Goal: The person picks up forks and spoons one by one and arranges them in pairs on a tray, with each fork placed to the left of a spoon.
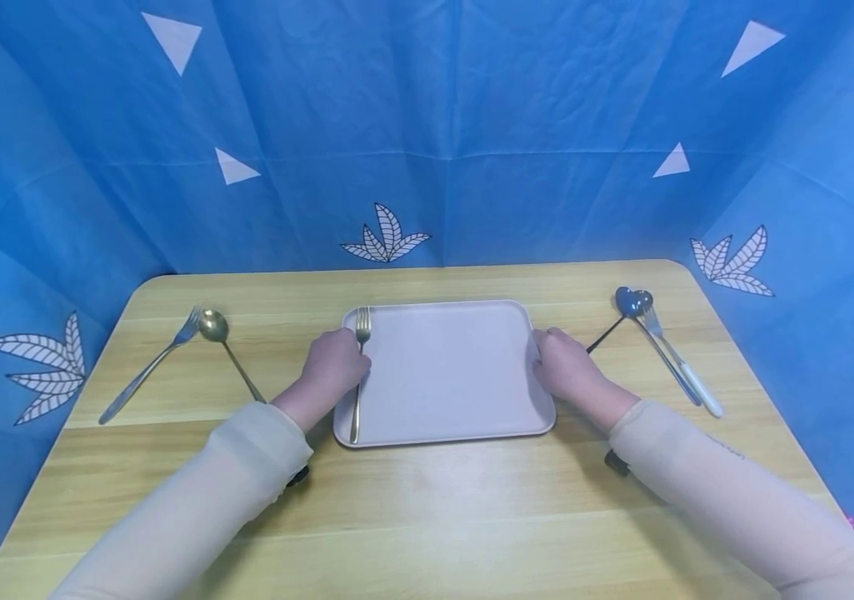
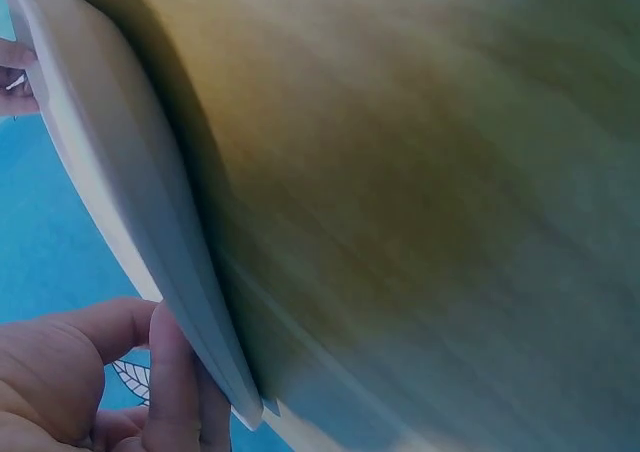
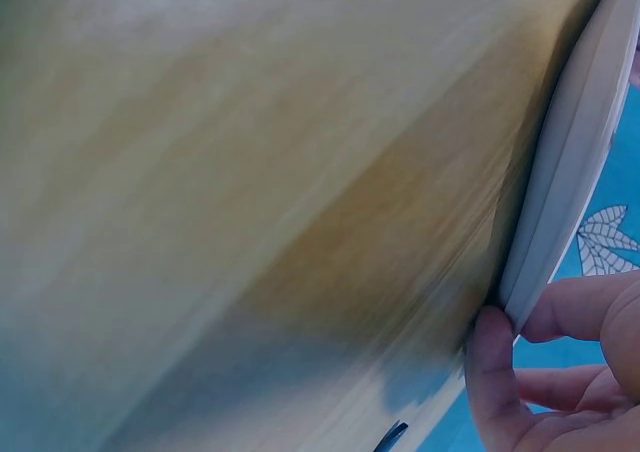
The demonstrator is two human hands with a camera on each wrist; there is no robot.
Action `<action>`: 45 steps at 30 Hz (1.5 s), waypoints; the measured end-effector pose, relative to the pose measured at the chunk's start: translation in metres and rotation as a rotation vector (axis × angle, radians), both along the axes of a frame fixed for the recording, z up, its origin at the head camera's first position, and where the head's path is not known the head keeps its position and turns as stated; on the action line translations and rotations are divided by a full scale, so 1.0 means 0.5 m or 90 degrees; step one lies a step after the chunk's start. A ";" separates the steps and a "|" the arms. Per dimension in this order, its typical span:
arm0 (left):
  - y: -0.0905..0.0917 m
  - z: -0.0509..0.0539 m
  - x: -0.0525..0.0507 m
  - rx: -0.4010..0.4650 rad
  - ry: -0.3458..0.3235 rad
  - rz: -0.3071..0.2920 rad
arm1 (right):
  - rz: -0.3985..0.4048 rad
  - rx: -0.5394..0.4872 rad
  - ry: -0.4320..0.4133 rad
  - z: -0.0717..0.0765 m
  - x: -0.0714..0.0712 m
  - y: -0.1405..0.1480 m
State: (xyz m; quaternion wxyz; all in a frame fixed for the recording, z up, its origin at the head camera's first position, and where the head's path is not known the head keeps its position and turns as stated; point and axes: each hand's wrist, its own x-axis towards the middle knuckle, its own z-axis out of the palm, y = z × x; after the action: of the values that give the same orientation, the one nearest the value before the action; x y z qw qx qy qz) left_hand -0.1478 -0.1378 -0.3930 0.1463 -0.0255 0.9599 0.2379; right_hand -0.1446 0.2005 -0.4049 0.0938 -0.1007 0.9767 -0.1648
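Observation:
A pale rectangular tray [image 1: 449,367] lies on the table in the middle of the head view. My left hand [image 1: 332,367] grips its left edge, and in the left wrist view the thumb and fingers [image 2: 175,382] pinch the rim. On the opposite side my right hand [image 1: 565,362] holds the right edge; the right wrist view has its fingers [image 3: 490,362] pinching the tray's rim [image 3: 560,172]. A fork [image 1: 357,408] lies lengthwise along the tray's left side, tines toward the back, partly hidden by my left hand.
On the left, a fork [image 1: 149,371] and a brass-coloured spoon [image 1: 213,325] lie on the wooden table [image 1: 449,517]. At right, dark spoons [image 1: 627,302] cross beside a white-handled fork [image 1: 700,387]. A blue patterned cloth [image 1: 449,125] hangs behind and at both sides.

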 end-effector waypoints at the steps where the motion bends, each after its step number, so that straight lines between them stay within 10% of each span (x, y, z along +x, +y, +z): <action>1: 0.000 0.000 0.000 0.001 0.000 0.000 | 0.001 0.001 0.001 0.000 0.000 0.000; 45: -0.012 0.016 0.005 0.002 0.025 0.017 | -0.006 0.003 -0.019 0.009 -0.001 -0.002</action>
State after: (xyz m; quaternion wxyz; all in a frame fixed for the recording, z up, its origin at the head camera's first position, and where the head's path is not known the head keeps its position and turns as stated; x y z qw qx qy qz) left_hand -0.1452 -0.1437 -0.3851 0.1240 -0.0331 0.9618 0.2416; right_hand -0.1450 0.1995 -0.4003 0.1077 -0.0936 0.9760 -0.1644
